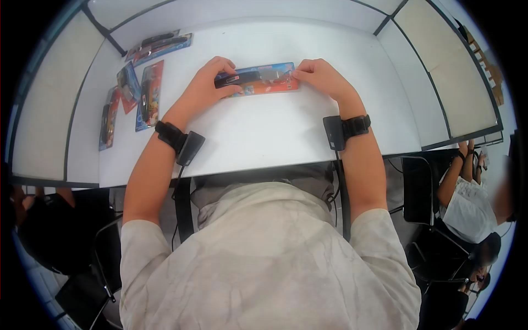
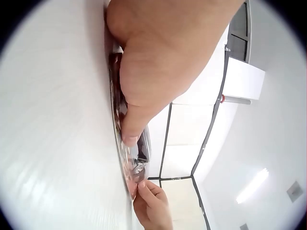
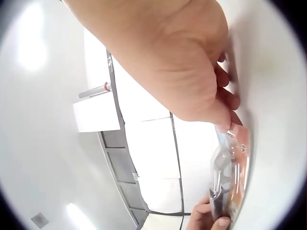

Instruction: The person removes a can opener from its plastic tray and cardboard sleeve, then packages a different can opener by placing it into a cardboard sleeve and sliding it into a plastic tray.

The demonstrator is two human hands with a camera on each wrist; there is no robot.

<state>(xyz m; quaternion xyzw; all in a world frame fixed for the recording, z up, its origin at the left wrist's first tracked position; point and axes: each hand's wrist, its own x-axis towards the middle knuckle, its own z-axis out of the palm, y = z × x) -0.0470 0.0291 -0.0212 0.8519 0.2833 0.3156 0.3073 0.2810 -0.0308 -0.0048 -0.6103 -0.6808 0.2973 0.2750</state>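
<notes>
A blister pack [image 1: 269, 83] with a blue and orange-red card lies lengthwise on the white table in front of me. Under its clear plastic is a black-handled tool, its handle toward the left end. My left hand [image 1: 209, 82] grips that left end, fingers along the far edge and thumb over the near side. At the opposite end, my right hand [image 1: 320, 77] pinches the card's edge between thumb and fingers. In the right wrist view, the clear bubble [image 3: 221, 165] stands up from the orange card, and the left fingertips hold its far end.
Several similar packs lie on the table's left side: an upright one [image 1: 149, 96], a tilted one [image 1: 128, 88], one by the left panel [image 1: 109, 118] and overlapping ones [image 1: 159, 47] at the back corner. Pale partition panels [image 1: 456, 77] enclose the white table [image 1: 264, 137]. Other people sit beyond both sides.
</notes>
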